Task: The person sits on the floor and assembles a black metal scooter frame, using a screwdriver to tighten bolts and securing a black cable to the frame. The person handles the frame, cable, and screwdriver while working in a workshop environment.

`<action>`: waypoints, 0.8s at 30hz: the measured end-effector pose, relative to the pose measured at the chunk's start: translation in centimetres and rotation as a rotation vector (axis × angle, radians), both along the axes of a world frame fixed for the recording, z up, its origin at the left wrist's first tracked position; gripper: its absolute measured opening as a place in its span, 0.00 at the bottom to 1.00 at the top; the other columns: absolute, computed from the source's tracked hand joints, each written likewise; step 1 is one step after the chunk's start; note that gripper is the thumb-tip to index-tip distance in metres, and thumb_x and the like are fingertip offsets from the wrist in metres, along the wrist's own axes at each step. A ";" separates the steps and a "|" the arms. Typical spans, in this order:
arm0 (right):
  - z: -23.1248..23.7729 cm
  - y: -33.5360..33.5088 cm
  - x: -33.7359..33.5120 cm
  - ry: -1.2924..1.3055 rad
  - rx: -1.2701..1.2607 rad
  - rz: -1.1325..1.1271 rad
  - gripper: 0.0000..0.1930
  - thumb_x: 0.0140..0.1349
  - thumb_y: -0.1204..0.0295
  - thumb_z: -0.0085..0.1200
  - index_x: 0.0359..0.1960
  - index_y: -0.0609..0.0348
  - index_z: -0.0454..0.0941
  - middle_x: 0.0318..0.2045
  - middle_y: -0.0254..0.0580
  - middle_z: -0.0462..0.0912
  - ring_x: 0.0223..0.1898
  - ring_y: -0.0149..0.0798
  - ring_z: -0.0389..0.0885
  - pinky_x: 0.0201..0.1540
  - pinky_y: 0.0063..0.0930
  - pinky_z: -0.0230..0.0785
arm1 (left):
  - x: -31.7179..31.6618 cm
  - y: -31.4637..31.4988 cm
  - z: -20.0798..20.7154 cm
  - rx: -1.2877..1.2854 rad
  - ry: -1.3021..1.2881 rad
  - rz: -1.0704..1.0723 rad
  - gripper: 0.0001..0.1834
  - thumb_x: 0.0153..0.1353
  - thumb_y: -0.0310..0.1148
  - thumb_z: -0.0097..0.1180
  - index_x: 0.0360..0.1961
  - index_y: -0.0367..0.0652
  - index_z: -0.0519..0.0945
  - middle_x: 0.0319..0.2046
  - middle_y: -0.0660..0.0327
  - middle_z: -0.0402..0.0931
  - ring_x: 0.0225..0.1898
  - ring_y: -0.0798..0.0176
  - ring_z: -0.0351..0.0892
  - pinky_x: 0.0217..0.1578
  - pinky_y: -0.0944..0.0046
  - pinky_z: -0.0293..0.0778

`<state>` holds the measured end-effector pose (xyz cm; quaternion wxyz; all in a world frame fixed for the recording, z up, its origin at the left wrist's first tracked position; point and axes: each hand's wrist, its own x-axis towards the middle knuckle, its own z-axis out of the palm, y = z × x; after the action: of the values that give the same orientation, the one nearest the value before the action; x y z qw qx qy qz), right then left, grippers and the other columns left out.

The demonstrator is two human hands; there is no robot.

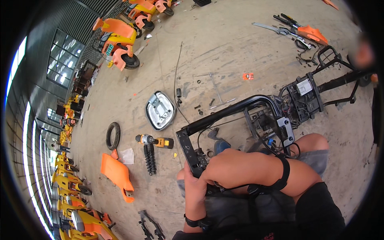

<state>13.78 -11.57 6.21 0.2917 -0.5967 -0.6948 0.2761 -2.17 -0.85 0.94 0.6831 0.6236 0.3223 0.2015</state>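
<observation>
A black tubular scooter frame lies in front of me, with wiring and a battery-like box toward its far right end. My left hand grips the flat bracket at its near left end, the thumb resting along the metal. Bent over the same corner, my right hand is closed beside the left. Its fingertips, and whatever they hold, are hidden behind the back of the hand. Inside the frame, cables and a blue connector show near my right forearm.
On the floor to the left lie a yellow-black power drill, a black coil shock absorber, a tyre, an orange panel and a silver-black cover. Scooters stand farther off. A person is at the right edge.
</observation>
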 end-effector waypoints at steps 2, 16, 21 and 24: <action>0.1 0.0 -0.1 -0.037 -0.028 0.004 0.06 0.50 0.77 0.57 0.29 0.58 0.86 0.28 0.53 0.86 0.31 0.57 0.86 0.32 0.49 0.77 | 0.2 -0.1 -0.1 0.000 -0.034 0.025 0.32 0.57 0.19 0.64 0.63 0.39 0.68 0.43 0.63 0.79 0.40 0.69 0.81 0.38 0.70 0.78; -0.5 -0.8 -0.4 -0.005 0.056 -0.031 0.10 0.53 0.77 0.56 0.37 0.57 0.87 0.29 0.51 0.87 0.34 0.56 0.87 0.33 0.49 0.77 | -0.1 -0.2 -0.2 0.050 -0.094 -0.031 0.28 0.65 0.19 0.57 0.65 0.37 0.65 0.46 0.56 0.81 0.46 0.63 0.83 0.48 0.64 0.79; -0.6 -0.9 -0.4 -0.126 0.014 0.018 0.04 0.57 0.75 0.53 0.33 0.60 0.79 0.30 0.54 0.85 0.34 0.57 0.86 0.33 0.49 0.77 | -0.2 0.4 -0.8 -0.190 -0.191 0.053 0.27 0.69 0.34 0.56 0.66 0.36 0.66 0.46 0.56 0.80 0.45 0.63 0.82 0.47 0.64 0.78; -0.8 -1.3 -0.7 -0.111 0.039 -0.005 0.04 0.57 0.75 0.54 0.30 0.62 0.78 0.28 0.55 0.84 0.34 0.58 0.86 0.33 0.50 0.77 | -0.4 0.4 -0.9 -0.019 -0.091 0.002 0.31 0.70 0.42 0.58 0.67 0.36 0.67 0.47 0.57 0.80 0.45 0.63 0.81 0.47 0.64 0.77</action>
<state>13.11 -12.83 5.45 0.2650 -0.6071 -0.7136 0.2280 -2.56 -0.42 0.01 0.7026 0.6071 0.2934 0.2273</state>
